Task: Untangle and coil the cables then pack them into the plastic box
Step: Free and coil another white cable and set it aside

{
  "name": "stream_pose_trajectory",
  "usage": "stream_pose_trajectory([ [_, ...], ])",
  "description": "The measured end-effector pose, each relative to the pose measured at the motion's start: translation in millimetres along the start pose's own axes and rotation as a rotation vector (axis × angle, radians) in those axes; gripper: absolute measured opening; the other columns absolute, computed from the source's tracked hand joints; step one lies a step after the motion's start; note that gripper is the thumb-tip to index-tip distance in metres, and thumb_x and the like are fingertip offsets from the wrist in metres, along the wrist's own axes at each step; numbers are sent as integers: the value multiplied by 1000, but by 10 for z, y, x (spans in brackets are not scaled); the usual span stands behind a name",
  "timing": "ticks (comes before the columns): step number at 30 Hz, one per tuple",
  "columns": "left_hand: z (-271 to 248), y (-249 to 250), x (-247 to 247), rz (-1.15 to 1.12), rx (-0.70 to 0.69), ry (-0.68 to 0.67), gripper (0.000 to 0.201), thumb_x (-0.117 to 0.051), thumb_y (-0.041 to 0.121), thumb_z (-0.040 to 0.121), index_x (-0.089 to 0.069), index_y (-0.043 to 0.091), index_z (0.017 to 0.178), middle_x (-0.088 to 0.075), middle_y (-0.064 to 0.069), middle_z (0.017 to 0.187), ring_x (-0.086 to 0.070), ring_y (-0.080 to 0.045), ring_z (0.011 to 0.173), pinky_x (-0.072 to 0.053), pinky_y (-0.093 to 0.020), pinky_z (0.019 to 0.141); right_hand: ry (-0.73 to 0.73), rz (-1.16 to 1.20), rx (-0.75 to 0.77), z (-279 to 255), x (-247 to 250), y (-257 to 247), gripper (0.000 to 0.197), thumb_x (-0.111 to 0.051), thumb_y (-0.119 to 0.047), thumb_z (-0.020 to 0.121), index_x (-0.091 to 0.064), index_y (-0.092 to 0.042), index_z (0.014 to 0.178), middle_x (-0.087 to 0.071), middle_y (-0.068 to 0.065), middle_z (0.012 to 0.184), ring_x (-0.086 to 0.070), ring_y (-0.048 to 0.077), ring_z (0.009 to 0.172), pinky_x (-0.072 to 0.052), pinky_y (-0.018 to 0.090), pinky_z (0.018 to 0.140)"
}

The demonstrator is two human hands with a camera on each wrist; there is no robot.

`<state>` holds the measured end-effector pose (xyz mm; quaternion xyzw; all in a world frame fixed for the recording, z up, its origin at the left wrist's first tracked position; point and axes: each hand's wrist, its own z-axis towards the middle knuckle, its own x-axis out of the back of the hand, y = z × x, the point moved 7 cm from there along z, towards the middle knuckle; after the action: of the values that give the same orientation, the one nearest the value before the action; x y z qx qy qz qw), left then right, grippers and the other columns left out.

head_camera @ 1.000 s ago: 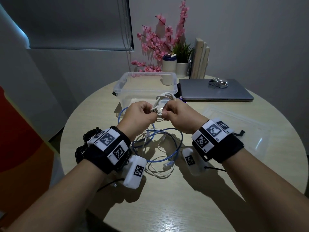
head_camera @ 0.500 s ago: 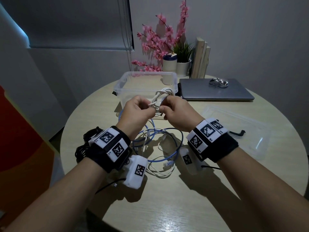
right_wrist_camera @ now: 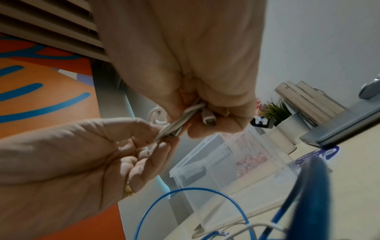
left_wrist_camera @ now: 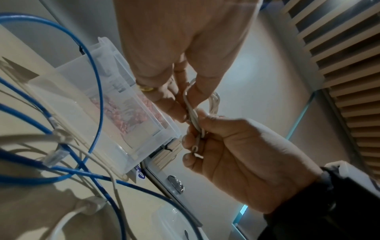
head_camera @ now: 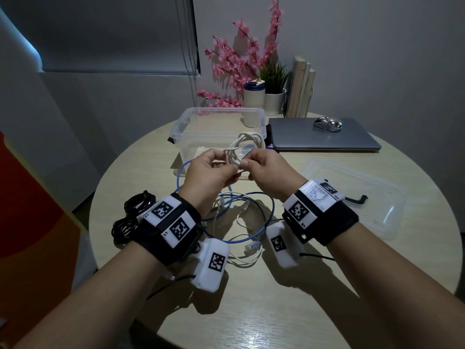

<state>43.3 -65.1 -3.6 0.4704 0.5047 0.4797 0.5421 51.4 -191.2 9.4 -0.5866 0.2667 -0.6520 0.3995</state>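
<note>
Head view — white cable coil [head_camera: 245, 147] upright, pinched by both hands.

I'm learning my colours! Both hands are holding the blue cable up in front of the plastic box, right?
Not quite. The cable in the hands is white, not blue. The head view shows the left hand and right hand both pinching the coiled white cable in front of the plastic box. The blue cable lies loose on the table.
</note>
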Motion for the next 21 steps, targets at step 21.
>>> stream_pose_trajectory([
  [21,37,21,-41,-44,27,-182,19,-53,0,93,-61,11,106,-66,-4,96,-62,-13,89,-49,-29,85,-55,139,21,41,91,2,21,-50,-23,97,-61,-20,79,-58,-6,72,-53,9,66,-40,31,68],
])
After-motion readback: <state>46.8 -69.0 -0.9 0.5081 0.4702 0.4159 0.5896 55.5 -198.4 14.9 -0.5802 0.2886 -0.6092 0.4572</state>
